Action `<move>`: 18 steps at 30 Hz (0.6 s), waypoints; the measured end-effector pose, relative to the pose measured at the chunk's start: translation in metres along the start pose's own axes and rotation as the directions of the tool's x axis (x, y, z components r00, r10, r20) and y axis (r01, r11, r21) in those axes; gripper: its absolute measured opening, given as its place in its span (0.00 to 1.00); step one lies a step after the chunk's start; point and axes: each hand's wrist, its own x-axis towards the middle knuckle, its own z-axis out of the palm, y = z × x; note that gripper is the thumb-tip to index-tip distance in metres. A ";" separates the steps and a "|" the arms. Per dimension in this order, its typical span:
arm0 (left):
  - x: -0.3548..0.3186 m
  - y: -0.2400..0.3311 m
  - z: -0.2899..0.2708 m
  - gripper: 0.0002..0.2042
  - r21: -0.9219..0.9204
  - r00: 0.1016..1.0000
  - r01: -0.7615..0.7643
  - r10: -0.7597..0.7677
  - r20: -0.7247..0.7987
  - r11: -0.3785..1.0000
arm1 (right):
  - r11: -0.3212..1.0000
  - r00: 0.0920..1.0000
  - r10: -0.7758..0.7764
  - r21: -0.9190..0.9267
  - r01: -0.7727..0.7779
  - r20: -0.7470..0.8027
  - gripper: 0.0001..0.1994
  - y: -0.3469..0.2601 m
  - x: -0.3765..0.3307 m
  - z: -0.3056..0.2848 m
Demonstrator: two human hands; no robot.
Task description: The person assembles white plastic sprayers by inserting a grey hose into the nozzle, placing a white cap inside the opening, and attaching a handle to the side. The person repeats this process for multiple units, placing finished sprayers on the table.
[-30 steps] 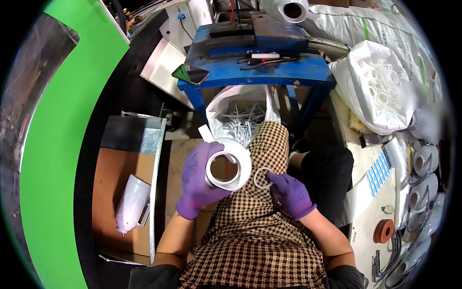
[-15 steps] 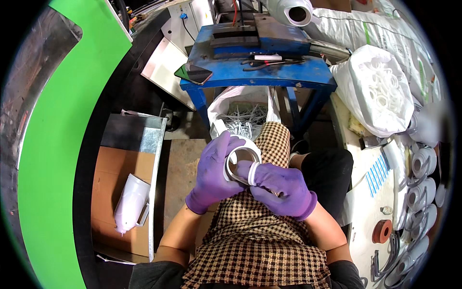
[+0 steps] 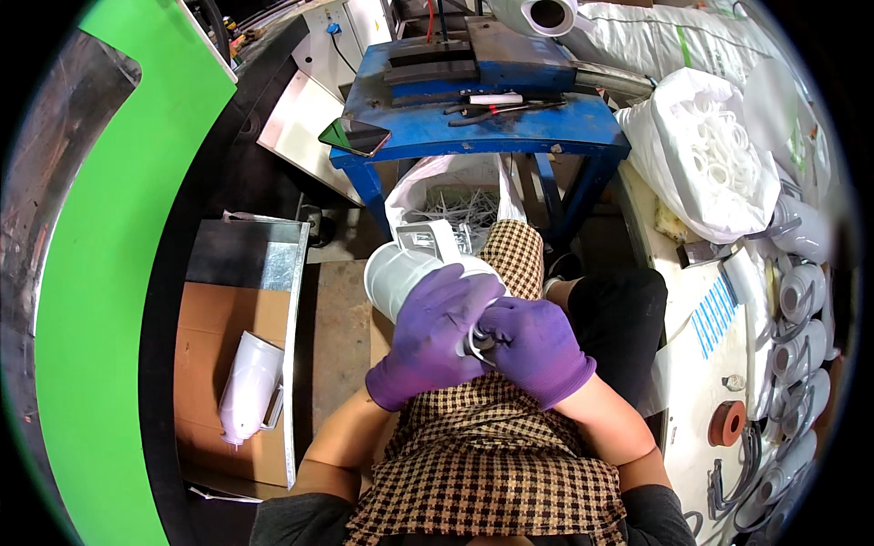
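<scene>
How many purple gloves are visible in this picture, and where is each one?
2. The left hand wears one and grips the white container over the lap. The right hand wears the other, pressed against the left at the container's mouth. No other gloves show.

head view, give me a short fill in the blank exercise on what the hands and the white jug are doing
Both hands wear ____ gloves.
The left hand grips a white jug, and the right hand works at its ____ ring.
Another white jug lies in the ____ box on the person's left.
The phone rests on the ____ workbench.

Missing words: purple; metal; cardboard; blue
</scene>
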 end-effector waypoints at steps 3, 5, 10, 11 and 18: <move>-0.004 -0.005 0.011 0.37 0.006 0.991 -0.041 0.041 -0.128 0.999 | 0.998 0.999 0.017 -0.065 -0.020 -0.051 0.09 0.000 -0.005 0.011; -0.007 -0.005 0.011 0.35 0.052 0.992 -0.020 0.026 -0.122 0.998 | 0.998 0.995 -0.032 -0.052 0.027 -0.090 0.10 -0.001 -0.008 0.014; -0.006 -0.005 0.016 0.34 -0.005 0.986 -0.088 0.087 -0.141 0.996 | 0.996 0.996 -0.071 -0.049 0.068 -0.047 0.10 0.012 -0.011 0.017; -0.004 -0.003 0.014 0.34 0.006 0.991 -0.075 0.075 -0.111 0.997 | 0.996 0.996 -0.080 -0.045 0.079 -0.025 0.10 0.014 -0.012 0.015; 0.008 0.014 0.022 0.23 0.280 0.998 -0.037 0.019 0.065 0.959 | 0.968 0.983 -0.179 0.182 0.172 0.028 0.16 0.024 -0.048 0.011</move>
